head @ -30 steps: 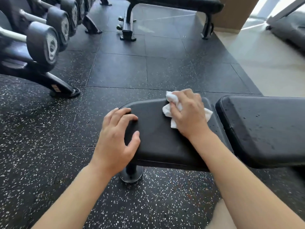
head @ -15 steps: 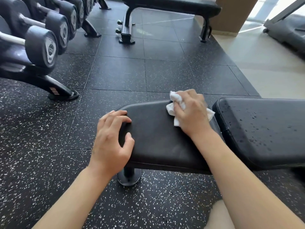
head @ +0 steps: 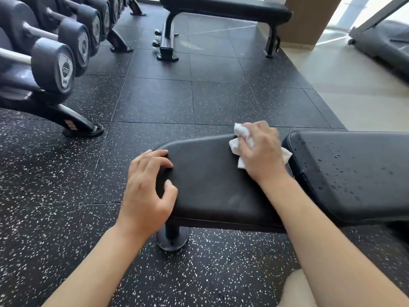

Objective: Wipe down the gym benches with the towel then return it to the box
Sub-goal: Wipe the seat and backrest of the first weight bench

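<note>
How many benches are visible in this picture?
2: the near bench under both hands, in two pads, and a far bench at the top. Others may be out of view.

The left hand [head: 146, 191] rests at the seat pad's [head: 212, 185] left end, fingers curled over its edge, thumb apart. The right hand [head: 262, 151], palm down near the pad's far right corner, presses a crumpled white towel [head: 240, 131]. Both forearms are bare.

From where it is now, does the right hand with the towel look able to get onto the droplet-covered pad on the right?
Probably yes. The right hand presses the towel on the seat pad right beside the wet pad; only the narrow gap between the pads lies between, with nothing on it.
</note>
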`<control>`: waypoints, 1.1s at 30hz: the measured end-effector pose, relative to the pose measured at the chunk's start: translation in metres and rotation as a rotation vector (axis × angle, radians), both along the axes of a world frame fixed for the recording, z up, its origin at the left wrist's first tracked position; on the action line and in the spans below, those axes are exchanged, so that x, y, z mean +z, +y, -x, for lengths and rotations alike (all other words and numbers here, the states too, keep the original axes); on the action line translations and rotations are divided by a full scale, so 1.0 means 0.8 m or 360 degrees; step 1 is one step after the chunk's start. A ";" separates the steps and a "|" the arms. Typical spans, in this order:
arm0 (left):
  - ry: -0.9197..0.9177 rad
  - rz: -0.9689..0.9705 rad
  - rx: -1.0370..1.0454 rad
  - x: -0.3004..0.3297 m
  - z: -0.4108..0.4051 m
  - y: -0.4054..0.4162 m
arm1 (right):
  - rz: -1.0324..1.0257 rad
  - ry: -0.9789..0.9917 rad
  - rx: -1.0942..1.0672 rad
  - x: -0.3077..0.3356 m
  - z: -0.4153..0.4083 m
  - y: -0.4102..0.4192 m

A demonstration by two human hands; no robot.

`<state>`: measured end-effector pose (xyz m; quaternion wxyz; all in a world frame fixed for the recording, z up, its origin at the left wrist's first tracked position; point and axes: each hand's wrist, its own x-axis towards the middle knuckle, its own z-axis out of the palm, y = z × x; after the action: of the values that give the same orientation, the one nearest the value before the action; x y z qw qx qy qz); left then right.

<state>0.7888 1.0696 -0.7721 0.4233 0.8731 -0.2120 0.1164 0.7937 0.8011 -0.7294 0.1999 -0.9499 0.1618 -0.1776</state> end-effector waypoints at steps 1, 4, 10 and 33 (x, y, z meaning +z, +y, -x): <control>-0.0004 0.0006 -0.0004 0.000 0.000 0.000 | 0.0006 0.0025 0.0051 -0.002 0.000 0.015; -0.0022 0.0002 0.0000 -0.002 -0.002 0.002 | 0.0003 0.0022 0.0513 -0.005 0.003 0.083; 0.0028 0.0017 -0.0009 -0.002 -0.003 0.006 | -0.0014 0.0055 0.0620 -0.005 -0.004 0.069; -0.0224 0.0037 -0.0055 -0.013 -0.009 0.003 | 0.0153 0.0230 0.0537 -0.016 -0.096 0.140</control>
<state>0.7959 1.0717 -0.7825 0.4194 0.8540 -0.2549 0.1724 0.8704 0.9132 -0.7418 0.1690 -0.9823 0.0055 -0.0802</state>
